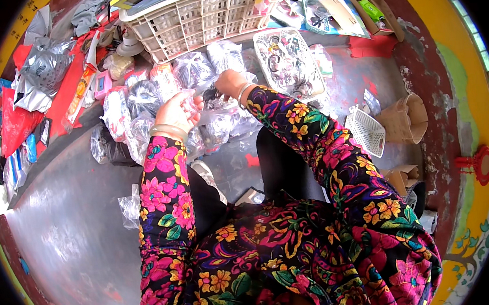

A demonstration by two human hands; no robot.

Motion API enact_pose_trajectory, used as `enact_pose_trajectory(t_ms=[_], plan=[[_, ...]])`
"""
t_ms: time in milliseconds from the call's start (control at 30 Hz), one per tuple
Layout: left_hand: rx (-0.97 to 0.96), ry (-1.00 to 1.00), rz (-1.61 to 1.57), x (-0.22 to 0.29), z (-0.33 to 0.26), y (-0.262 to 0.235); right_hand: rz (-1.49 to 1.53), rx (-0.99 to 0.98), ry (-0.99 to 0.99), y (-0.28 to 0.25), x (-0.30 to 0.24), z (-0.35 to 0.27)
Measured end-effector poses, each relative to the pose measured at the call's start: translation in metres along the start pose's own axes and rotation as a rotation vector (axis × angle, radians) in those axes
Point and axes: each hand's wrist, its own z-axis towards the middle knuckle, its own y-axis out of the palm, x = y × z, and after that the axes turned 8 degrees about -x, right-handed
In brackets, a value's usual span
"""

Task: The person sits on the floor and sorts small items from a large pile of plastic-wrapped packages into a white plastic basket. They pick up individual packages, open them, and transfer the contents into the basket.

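Both my arms reach forward over a heap of filled clear plastic bags on the floor. My left hand (179, 111) is turned partly palm up, its fingers curled on the edge of a clear plastic bag (199, 86). Just to the right, my right hand (232, 85) is closed in a pinch over the same spot. Small dark pieces (213, 101) show under its fingertips, but what it grips is hidden. Close around lie a bag of dark items (193, 69), another dark-filled bag (144, 97) and a bag with pink and white contents (116, 113).
A cream plastic crate (190, 26) stands behind the heap. Right of it lies a white tray (289, 64) of small mixed items. Farther right are a white perforated basket (365, 131) and a cardboard box (404, 120). Red cloth and silver bags (46, 67) lie at far left.
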Motion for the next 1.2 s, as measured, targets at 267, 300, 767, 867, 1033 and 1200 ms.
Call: enact_pose_trajectory(t_ms=[267, 300, 767, 867, 1033, 1200], plan=[[0.036, 0.005, 0.001, -0.002, 0.007, -0.001, -0.128, 0.277, -0.003, 0.014, -0.017, -0.026], [0.022, 0.009, -0.009, -0.003, 0.008, -0.001, -0.145, 0.257, -0.074, 0.015, -0.016, -0.027], [-0.076, -0.013, -0.050, -0.002, 0.013, -0.004, -0.354, -0.018, -0.545, 0.021, -0.002, -0.021], [-0.081, -0.002, -0.056, -0.005, 0.016, -0.004, 0.010, 0.196, -0.505, -0.006, 0.018, -0.037], [-0.077, 0.007, -0.052, -0.002, 0.010, -0.014, 0.415, 0.571, -0.092, -0.031, 0.096, -0.078], [-0.097, 0.006, -0.027, -0.001, 0.010, 0.000, -0.016, 0.683, 0.256, -0.027, 0.240, -0.095]])
